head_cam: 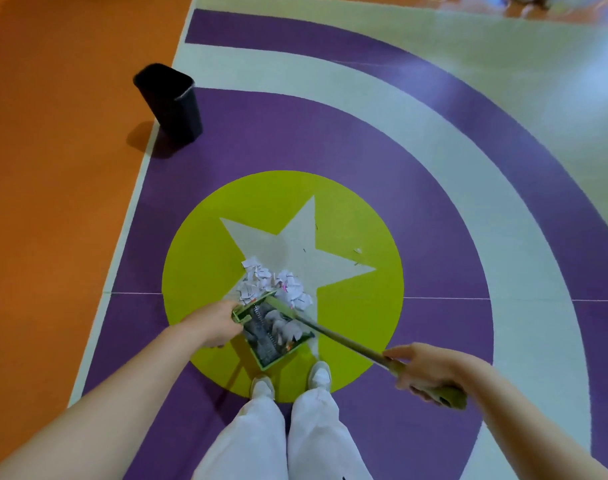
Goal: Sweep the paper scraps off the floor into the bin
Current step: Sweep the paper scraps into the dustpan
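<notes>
A heap of white paper scraps lies on the pale star inside the green floor circle. Just below it sits a green dustpan with some scraps inside; my left hand grips its handle at the left. My right hand grips the green broom handle, which slants up-left to the heap, with the broom head at the dustpan's mouth. A single small scrap lies apart to the right on the star. The black bin stands far off at the upper left.
My two white shoes and white trouser legs stand just below the dustpan. The floor is orange at the left, with purple and pale bands curving to the right. Blurred objects sit at the top right edge.
</notes>
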A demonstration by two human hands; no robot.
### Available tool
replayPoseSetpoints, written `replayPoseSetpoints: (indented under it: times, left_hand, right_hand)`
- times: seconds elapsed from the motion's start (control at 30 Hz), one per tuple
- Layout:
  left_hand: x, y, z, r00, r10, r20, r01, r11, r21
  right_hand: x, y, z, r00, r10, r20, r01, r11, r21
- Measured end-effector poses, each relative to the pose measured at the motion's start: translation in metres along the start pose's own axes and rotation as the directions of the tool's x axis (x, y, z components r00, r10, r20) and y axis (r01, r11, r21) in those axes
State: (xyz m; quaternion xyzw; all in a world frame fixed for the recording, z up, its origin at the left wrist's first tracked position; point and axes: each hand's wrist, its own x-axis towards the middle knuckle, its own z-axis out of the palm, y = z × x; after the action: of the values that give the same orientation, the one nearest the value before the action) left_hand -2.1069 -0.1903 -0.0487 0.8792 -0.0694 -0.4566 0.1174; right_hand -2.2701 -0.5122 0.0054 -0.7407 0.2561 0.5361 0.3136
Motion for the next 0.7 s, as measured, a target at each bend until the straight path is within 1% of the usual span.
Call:
replayPoseSetpoints:
  times: [0.13,0.3,0.37,0.53,0.63,0.7]
  left_hand:
    - [0.007,-0.005,-0.008,0.997,-0.002,0.074,0.006,0.999,-0.054]
    - [0.01,-0.006,-0.008,0.99,0.021,0.14,0.0,0.988,-0.152]
    - [0.013,-0.007,-0.006,0.991,0.02,0.135,0.004,0.984,-0.179]
    - [0.008,-0.001,0.004,0.997,0.014,0.072,0.002,0.979,-0.206]
    - [0.004,-0.002,0.01,0.999,0.014,0.045,-0.007,0.986,-0.165]
    - [0.002,0.0,0.014,1.0,0.01,0.004,-0.01,0.991,-0.133]
  right_hand:
    - [-0.016,0.02,-0.002,0.997,0.033,-0.067,-0.024,0.993,0.119]
    - [-0.03,0.025,0.0,0.994,0.07,-0.089,-0.045,0.965,0.259]
    - [-0.022,0.022,0.008,0.989,0.096,-0.108,-0.065,0.964,0.257]
    - [0.024,0.002,0.047,0.976,0.129,-0.173,-0.081,0.962,0.263]
    - [0.04,-0.014,0.072,0.978,0.106,-0.178,-0.078,0.984,0.158]
    - [0.042,-0.021,0.087,0.986,0.089,-0.141,-0.074,0.992,0.104]
